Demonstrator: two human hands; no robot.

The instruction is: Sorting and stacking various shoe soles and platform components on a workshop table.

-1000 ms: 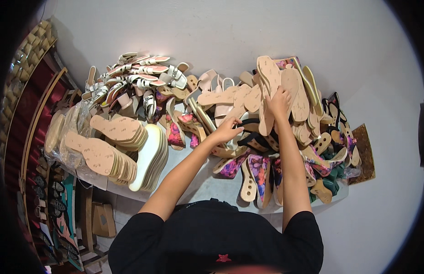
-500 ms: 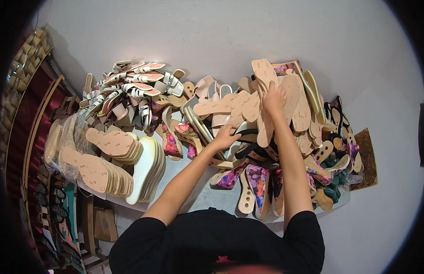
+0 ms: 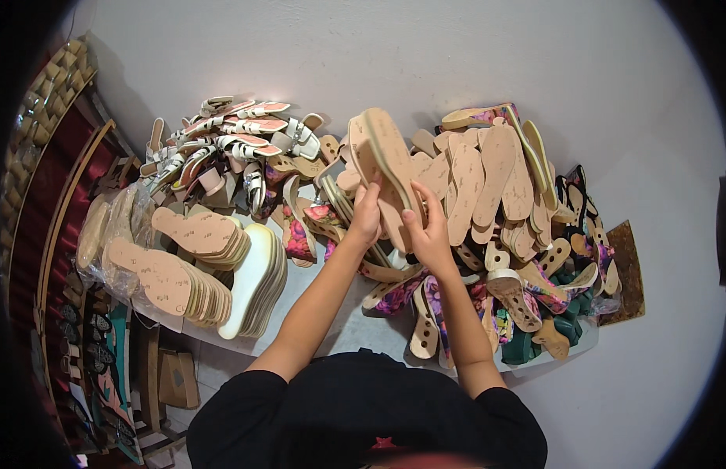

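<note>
A small bundle of beige shoe insoles [image 3: 392, 164] is raised over the middle of the table, tilted with the toe ends away from me. My left hand [image 3: 366, 219] closes on its left edge near the lower part. On the other side my right hand [image 3: 432, 241] grips the edge, with the thumb on the top face. How many insoles are in the bundle I cannot make out. Just right of my hands lies a heap of loose beige insoles [image 3: 500, 164]. Flowered wedge soles [image 3: 394, 297] lie below my hands.
At the left are neat stacks of beige insoles [image 3: 163, 281] and white-topped insoles [image 3: 249, 285], beside plastic-wrapped ones [image 3: 97, 234]. White strappy sandals [image 3: 249, 129] pile up at the back left. Green heels [image 3: 566, 324] and a brown board [image 3: 629, 273] are at the right; a wall [image 3: 457, 55] stands behind.
My right hand has come left and down from the heap with insoles. My left hand has moved up and slightly left to hold them too. The black straps near my left hand no longer show.
</note>
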